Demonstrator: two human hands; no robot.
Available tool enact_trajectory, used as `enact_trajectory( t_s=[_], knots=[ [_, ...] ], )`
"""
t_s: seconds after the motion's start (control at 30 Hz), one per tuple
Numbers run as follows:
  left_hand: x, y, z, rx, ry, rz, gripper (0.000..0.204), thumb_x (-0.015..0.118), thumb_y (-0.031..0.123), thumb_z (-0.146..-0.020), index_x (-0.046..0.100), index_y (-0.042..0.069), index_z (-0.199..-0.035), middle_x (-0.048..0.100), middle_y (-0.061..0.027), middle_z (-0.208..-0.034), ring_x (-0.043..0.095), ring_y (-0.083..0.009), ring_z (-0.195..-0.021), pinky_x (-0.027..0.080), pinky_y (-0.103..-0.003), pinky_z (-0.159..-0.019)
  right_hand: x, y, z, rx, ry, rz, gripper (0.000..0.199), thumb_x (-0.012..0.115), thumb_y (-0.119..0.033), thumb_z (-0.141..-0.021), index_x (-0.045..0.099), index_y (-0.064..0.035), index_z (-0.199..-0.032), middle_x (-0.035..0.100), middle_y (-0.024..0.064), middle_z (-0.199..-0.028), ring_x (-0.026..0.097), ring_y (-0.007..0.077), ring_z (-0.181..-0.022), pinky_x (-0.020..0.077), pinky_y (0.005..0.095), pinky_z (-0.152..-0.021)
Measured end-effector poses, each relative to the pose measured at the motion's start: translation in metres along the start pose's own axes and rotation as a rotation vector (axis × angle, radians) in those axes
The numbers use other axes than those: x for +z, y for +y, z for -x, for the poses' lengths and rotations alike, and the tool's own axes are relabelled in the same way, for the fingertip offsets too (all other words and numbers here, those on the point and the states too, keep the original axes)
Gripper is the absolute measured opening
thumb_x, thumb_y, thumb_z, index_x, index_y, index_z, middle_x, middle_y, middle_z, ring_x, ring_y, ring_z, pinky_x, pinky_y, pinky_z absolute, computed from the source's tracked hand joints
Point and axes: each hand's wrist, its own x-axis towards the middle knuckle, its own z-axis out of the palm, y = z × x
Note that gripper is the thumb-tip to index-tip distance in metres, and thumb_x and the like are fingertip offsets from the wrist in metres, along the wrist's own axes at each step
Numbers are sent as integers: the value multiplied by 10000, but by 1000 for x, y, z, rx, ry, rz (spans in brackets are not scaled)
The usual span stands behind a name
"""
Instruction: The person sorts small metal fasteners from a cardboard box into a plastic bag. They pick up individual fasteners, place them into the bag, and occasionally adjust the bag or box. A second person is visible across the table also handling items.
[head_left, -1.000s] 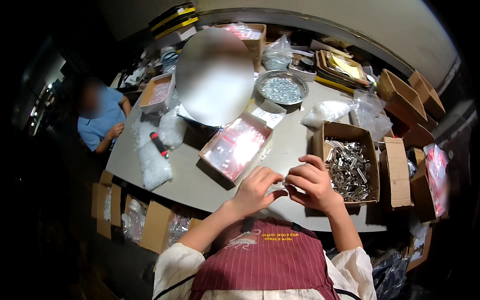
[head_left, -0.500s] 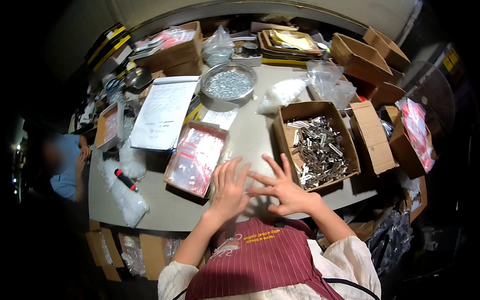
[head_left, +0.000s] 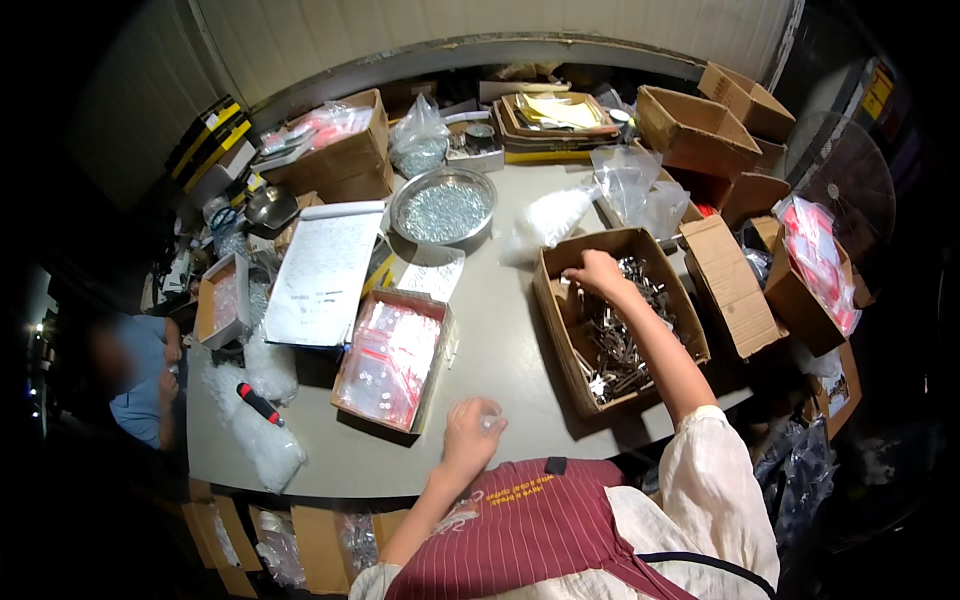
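Over the cardboard box of small metal parts (head_left: 622, 345), my right hand (head_left: 600, 272) reaches in at the far left part, fingers curled together and pointing down. Whatever they pinch is too small to make out. Near the table's front edge, my left hand (head_left: 470, 438) is closed on a small clear plastic piece (head_left: 490, 421), perhaps a little bag; the fingers partly hide it. Just left of that hand stands a shallow carton (head_left: 447, 338) filled with small clear bags with red strips (head_left: 390, 362).
A metal bowl of small shiny parts (head_left: 443, 206) stands farther back, beside a clipboard with written sheets (head_left: 318, 270). A red and black tool (head_left: 260, 404) lies on clear bags at left. Cardboard boxes (head_left: 735, 285) crowd the right side. Another person (head_left: 140, 380) sits at far left.
My hands, spread close together before, have parted. The right has moved forward into the box of metal parts; the left has drawn nearer the edge and closed on the clear piece. The view has shifted.
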Motion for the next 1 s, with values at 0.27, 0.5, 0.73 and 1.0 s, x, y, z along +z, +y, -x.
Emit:
enact_trajectory(
  t_s=[0.27, 0.5, 0.73, 1.0],
  knots=[
    [-8, -12, 10, -96, 128, -52, 247, 783, 116, -803, 625, 68, -986, 686, -114, -962, 644, -349, -951, 486, -453, -850, 51, 1, -21, 102, 109, 34, 419, 749, -366, -821, 739, 34, -946, 718, 268, -981, 700, 431, -952, 554, 515, -841],
    [-10, -16, 21, -173, 84, 24, 252, 771, 167, -843, 645, 46, -1025, 704, -128, -905, 679, -319, -877, 520, -436, -807, 12, 4, -7, -47, 48, -76, 323, 745, -316, -836, 763, -9, -935, 722, 205, -811, 711, 375, -787, 541, 457, -718],
    [-23, 13, -10, -40, 16, 36, 288, 791, 214, -856, 598, 32, -967, 689, -116, -817, 690, -310, -782, 536, -403, -709, -101, -115, 121, -434, 10, -480, 227, 712, -219, -904, 708, 6, -874, 650, 164, -726, 623, 344, -659, 494, 409, -615],
    [-23, 58, -34, -31, 4, 224, 240, 763, 121, -814, 585, 36, -949, 662, -171, -813, 667, -377, -775, 508, -436, -678, -86, -146, 200, -983, 15, -222, 117, 740, -160, -882, 693, -53, -893, 642, 108, -732, 621, 304, -641, 479, 402, -593]
  ],
)
